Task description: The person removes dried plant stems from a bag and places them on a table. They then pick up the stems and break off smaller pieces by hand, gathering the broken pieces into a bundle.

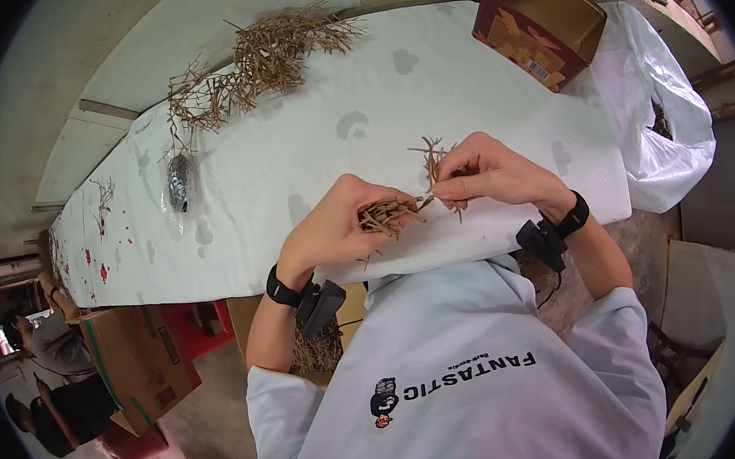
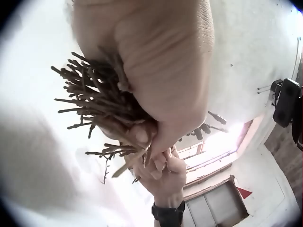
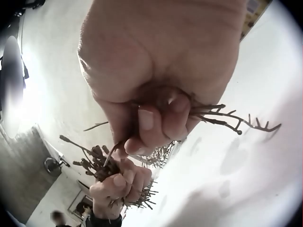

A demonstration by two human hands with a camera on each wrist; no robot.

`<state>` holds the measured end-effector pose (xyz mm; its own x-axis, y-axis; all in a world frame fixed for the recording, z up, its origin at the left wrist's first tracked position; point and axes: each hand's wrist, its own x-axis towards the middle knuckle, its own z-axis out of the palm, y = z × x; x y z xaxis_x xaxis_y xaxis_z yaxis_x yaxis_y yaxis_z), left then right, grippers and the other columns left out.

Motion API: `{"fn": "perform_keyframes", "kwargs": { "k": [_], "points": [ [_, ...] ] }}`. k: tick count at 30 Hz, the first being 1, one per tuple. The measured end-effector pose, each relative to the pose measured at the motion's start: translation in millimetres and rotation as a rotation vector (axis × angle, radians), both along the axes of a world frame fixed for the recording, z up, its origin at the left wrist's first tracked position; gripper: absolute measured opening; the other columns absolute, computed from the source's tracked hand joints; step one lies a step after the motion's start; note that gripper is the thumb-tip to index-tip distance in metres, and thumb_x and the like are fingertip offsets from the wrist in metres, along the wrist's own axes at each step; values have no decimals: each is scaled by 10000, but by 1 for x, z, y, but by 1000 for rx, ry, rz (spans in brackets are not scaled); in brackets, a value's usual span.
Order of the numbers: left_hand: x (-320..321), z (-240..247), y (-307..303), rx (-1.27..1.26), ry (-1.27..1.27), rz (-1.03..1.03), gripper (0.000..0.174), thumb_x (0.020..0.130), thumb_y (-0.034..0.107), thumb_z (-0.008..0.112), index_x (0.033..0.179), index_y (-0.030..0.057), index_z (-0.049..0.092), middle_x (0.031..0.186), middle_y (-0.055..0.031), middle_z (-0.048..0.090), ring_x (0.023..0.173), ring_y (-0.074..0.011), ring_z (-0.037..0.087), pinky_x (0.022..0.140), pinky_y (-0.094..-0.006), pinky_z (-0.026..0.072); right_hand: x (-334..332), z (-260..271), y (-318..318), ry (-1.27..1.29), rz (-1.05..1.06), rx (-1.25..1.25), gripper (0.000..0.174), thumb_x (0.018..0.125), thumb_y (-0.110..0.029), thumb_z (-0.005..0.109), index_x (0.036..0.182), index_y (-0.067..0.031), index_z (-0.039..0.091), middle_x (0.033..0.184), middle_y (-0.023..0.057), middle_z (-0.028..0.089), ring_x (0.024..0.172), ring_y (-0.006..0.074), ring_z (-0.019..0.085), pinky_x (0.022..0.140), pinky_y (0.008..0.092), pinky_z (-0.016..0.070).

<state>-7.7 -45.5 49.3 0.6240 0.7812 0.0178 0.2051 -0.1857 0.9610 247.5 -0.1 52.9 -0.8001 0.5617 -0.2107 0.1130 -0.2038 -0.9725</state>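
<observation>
My left hand grips a thick bundle of brown dried twigs, its stubby cut ends poking out past the thumb in the head view. Close by on the right, my right hand pinches a few thin branched twigs between thumb and fingers. The two hands nearly meet over the table's near side. In the left wrist view, the bundle fans out from the curled fingers. Side spurs show on the right hand's twigs in the right wrist view; the palm hides their middle.
A tangled heap of twigs lies at the table's far side, with a dark plastic-wrapped package nearer. A red and gold box stands far right beside a clear plastic bag. Cardboard boxes and two people are left.
</observation>
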Motion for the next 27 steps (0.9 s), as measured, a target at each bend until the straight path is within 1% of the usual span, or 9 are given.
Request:
{"fn": "perform_keyframes", "kwargs": {
  "k": [5,7,8,9,11,12,15,20,27],
  "points": [
    [-19,11,1,-9,90,-228,139,808,19,727,917,-64,705,771,-99,714,667,-120,666,636,-239,518,46,-26,29,14,-193,78,263,996,-171,607,845,29,683,743,30,629,619,64,538,569,206,413],
    [-31,7,-14,-202,-25,-59,113,840,36,712,910,-51,691,733,-87,694,646,-124,654,620,-242,515,92,-37,62,535,-341,-93,331,1033,-261,534,1036,38,676,937,91,679,757,120,623,682,221,475],
    [-32,3,-17,-302,-82,31,104,855,44,704,907,-44,685,714,-82,684,636,-126,648,612,-244,514,84,-33,58,531,-346,-90,331,1033,-261,534,1036,38,676,937,91,679,757,120,623,682,221,475],
    [-31,-3,-13,-300,-87,27,104,855,44,704,907,-44,685,714,-82,684,636,-126,648,612,-244,514,71,-33,52,506,-431,-164,390,1042,-309,491,1120,41,643,1042,111,664,861,144,622,759,239,473],
    [-29,-15,1,-411,-242,241,105,895,56,694,930,-35,656,708,-64,665,609,-123,624,581,-258,505,41,-30,36,456,-598,-316,536,1061,-407,405,1289,46,578,1253,151,632,1068,190,620,914,274,470],
    [-29,-21,7,-464,-321,355,107,915,62,689,941,-31,642,705,-55,656,596,-122,612,566,-265,501,34,-28,33,453,-593,-315,536,1061,-407,405,1289,46,578,1253,151,632,1068,190,620,914,274,470],
    [-18,-37,28,-505,-442,420,100,920,64,684,943,-20,635,685,-38,630,596,-116,608,563,-268,499,16,-24,28,542,-560,-478,728,1041,-551,309,1456,33,436,1480,163,482,1332,234,464,1101,354,354],
    [7,-36,51,-550,-380,486,124,915,88,699,908,-18,635,691,-26,626,601,-112,596,576,-271,485,1,-23,20,562,-517,-594,818,1018,-628,263,1527,8,332,1563,149,377,1410,237,375,1146,391,302],
    [47,-54,47,-68,-115,442,207,876,146,758,850,-21,638,709,-7,638,637,-89,590,599,-263,470,-22,-41,8,647,-449,-704,855,999,-682,235,1561,-40,280,1585,117,351,1436,231,335,1149,412,300]
  ]
}}
